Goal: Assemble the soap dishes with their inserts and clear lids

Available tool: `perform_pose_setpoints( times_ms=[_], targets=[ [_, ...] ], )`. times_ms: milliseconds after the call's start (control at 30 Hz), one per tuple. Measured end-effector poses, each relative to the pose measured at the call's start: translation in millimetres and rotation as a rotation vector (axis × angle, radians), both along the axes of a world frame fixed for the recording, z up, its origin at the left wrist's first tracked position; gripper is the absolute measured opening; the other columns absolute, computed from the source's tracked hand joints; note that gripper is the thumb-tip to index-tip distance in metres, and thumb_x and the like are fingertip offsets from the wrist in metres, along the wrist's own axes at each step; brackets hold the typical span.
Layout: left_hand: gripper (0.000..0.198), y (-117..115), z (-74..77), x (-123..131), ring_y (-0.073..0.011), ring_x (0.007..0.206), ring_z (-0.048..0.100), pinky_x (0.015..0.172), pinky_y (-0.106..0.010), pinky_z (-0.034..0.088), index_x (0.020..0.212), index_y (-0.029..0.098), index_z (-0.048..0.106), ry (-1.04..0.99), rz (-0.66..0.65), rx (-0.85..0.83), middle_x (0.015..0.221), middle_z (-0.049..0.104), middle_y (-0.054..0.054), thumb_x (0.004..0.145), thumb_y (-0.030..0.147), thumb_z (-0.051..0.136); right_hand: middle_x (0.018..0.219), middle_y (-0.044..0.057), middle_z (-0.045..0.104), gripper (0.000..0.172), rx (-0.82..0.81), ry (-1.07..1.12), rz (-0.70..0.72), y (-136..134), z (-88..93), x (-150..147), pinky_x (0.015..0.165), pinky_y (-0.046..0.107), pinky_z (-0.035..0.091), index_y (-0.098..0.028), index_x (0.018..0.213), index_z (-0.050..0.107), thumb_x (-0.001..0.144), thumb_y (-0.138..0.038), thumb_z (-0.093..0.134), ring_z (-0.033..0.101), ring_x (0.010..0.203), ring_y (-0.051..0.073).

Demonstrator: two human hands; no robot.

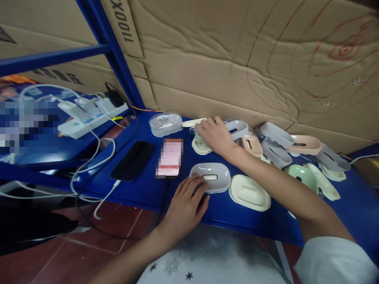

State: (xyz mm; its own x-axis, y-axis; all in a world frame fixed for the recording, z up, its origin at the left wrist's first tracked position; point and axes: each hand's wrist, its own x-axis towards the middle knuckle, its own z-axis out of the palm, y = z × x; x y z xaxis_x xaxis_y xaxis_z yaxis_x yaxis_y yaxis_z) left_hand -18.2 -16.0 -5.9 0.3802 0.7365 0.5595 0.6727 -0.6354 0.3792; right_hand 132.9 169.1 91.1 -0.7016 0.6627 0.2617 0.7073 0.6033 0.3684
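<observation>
My left hand (pixel 185 203) rests at the near left rim of a grey oval soap dish (pixel 220 178) with a white slot piece in its middle. Its fingers curve loosely over the rim, and the thumb stands apart below. Farther back, my right hand (pixel 217 136) curls its fingers down around a pale green soap dish (pixel 200 146); the palm hides part of it. Right of the grey dish lies a cream oval tray (pixel 250 192) with a raised centre. A clear-covered grey soap dish (pixel 166 124) sits at the back left.
Several grey, peach (pixel 304 144) and green (pixel 302 176) dish parts crowd the right of the blue table (pixel 189 221). A lit phone (pixel 169 157) and a dark phone (pixel 132 161) on a white cable lie left. A power strip (pixel 91 118) stands beyond; cardboard (pixel 201 79) walls the back.
</observation>
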Motion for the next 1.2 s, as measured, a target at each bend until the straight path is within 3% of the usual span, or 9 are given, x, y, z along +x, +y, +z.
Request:
perform_pose_setpoints(
  times_ms=[100,200,367,500,633,733,867,967,1200],
  targets=[
    [0.024,0.0,0.1,-0.8,-0.0321,0.132,0.065,0.109,-0.057,0.06,0.127,0.02,0.062,-0.023,-0.022,0.006,0.129,0.07,-0.012,0.104,0.019,0.063,0.115,0.015,0.066,0.039,0.049,0.11,-0.064,-21.6,18.2,37.6,0.093,0.045,0.045,-0.015,0.137,0.06,0.106,-0.008,0.038,0.063,0.107,0.03],
    [0.016,-1.7,-0.6,-2.8,-0.0314,0.127,0.067,0.105,-0.055,0.062,0.12,0.02,0.063,-0.064,-0.038,0.01,0.128,0.068,-0.012,0.104,0.023,0.066,0.116,0.011,0.064,0.047,0.064,0.298,-0.095,-59.4,23.6,80.0,0.085,0.04,0.052,-0.025,0.148,0.055,0.106,-0.01,0.039,0.067,0.103,0.028],
    [0.019,-5.5,-1.6,-6.6,-0.0308,0.127,0.067,0.102,-0.05,0.065,0.118,0.023,0.063,-0.16,-0.01,-0.081,0.143,0.057,-0.014,0.101,0.026,0.071,0.117,0.009,0.067,0.033,-0.077,0.569,0.061,-138.6,-5.3,137.1,0.092,0.041,0.06,-0.03,0.133,0.06,0.105,-0.015,0.054,0.069,0.113,0.027],
    [0.047,-5.5,0.5,-7.3,-0.0327,0.138,0.061,0.11,-0.053,0.061,0.144,0.026,0.054,-0.208,-0.006,-0.147,0.153,0.05,-0.015,0.1,0.024,0.071,0.128,0.01,0.068,0.046,-0.255,0.485,0.098,-176.6,-30.7,156.2,0.093,0.038,0.063,-0.03,0.141,0.058,0.102,-0.007,0.053,0.072,0.116,0.024],
    [0.058,-4.5,3.3,-7.7,-0.0339,0.147,0.053,0.115,-0.055,0.057,0.158,0.03,0.044,-0.104,-0.066,-0.157,0.163,0.044,-0.014,0.104,0.025,0.065,0.138,0.01,0.068,0.063,-0.238,0.247,0.088,-183.7,-37.2,155.6,0.096,0.043,0.064,-0.036,0.157,0.051,0.102,-0.005,0.049,0.07,0.123,0.027],
    [0.061,-4.5,3.9,-9.0,-0.0341,0.148,0.052,0.116,-0.056,0.056,0.161,0.031,0.04,-0.074,-0.094,-0.161,0.164,0.044,-0.015,0.105,0.026,0.064,0.15,0.014,0.062,0.063,-0.28,0.209,0.12,-181.1,-35.0,150.0,0.099,0.049,0.063,-0.033,0.163,0.044,0.105,-0.022,0.062,0.068,0.127,0.032],
    [0.062,-5.1,4.3,-11.2,-0.036,0.15,0.048,0.118,-0.058,0.054,0.16,0.029,0.042,-0.078,-0.112,-0.173,0.165,0.04,-0.016,0.104,0.037,0.068,0.166,0.019,0.047,0.085,-0.442,0.232,0.143,-174.3,-32.3,143.7,0.106,0.057,0.059,-0.03,0.17,0.033,0.098,-0.05,0.074,0.06,0.139,0.038],
    [0.063,-5.3,5.3,-11.8,-0.0366,0.152,0.047,0.117,-0.057,0.055,0.158,0.03,0.044,-0.145,-0.104,-0.202,0.168,0.035,-0.015,0.102,0.043,0.071,0.169,0.02,0.042,0.098,-0.512,0.255,0.119,-168.3,-32.3,140.3,0.111,0.063,0.055,-0.028,0.173,0.021,0.096,-0.058,0.073,0.053,0.147,0.04],
    [0.049,-4.8,6.1,-10.5,-0.0337,0.146,0.056,0.115,-0.054,0.057,0.151,0.027,0.049,-0.211,-0.032,-0.246,0.165,0.043,-0.016,0.106,0.035,0.066,0.18,0.013,0.02,0.068,-0.569,0.296,0.123,-164.6,-34.6,131.5,0.125,0.06,0.042,-0.03,0.17,0.031,0.108,-0.033,0.057,0.029,0.163,0.033]
  ],
)
